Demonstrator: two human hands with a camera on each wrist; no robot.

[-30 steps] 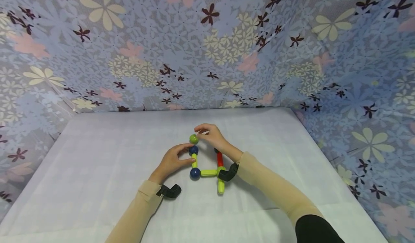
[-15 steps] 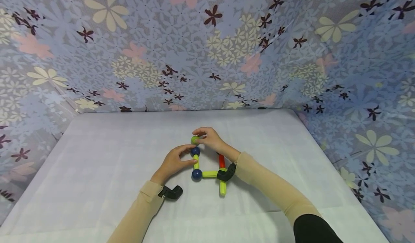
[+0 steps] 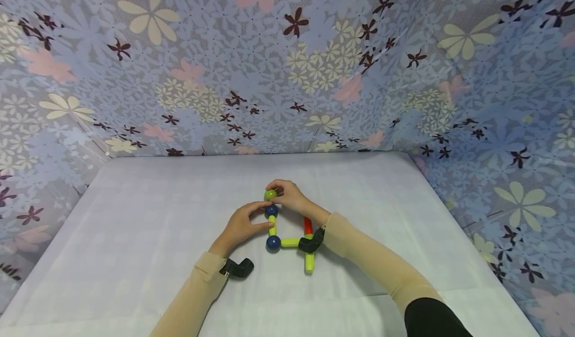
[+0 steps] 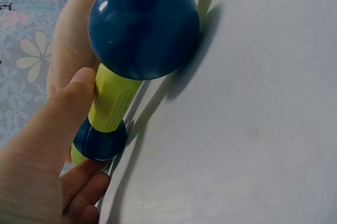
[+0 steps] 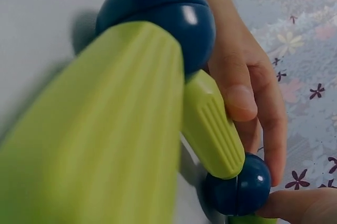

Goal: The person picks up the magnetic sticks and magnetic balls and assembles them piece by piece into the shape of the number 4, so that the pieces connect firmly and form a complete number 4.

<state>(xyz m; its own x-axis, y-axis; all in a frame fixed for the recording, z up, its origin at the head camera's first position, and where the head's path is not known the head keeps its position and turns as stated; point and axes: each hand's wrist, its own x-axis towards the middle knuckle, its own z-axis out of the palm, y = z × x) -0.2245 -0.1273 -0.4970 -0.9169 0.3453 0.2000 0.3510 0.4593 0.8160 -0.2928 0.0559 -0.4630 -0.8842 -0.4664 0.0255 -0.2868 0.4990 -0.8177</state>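
Note:
A toy frame of balls and rods lies on the table. My left hand (image 3: 240, 227) holds its left side, thumb against a yellow-green rod (image 4: 110, 100) and fingers at the far blue ball (image 3: 271, 210). That rod runs back from the near blue ball (image 3: 273, 243). My right hand (image 3: 289, 197) pinches a light green ball (image 3: 270, 194) right at the far blue ball's outer end. In the right wrist view, a right fingertip (image 5: 284, 205) reaches that junction, and most of the green ball is hidden below the far blue ball.
Another yellow-green rod (image 3: 289, 242) joins the near blue ball to the frame's right side. There a red rod (image 3: 308, 224) extends back under the right forearm, and a yellow-green rod (image 3: 309, 263) points forward. White cloth (image 3: 157, 202) covers the table; flowered fabric (image 3: 251, 77) hangs behind.
My right hand has brought the green ball toward me, closing the gap to the far blue ball. My left hand keeps its hold on the frame.

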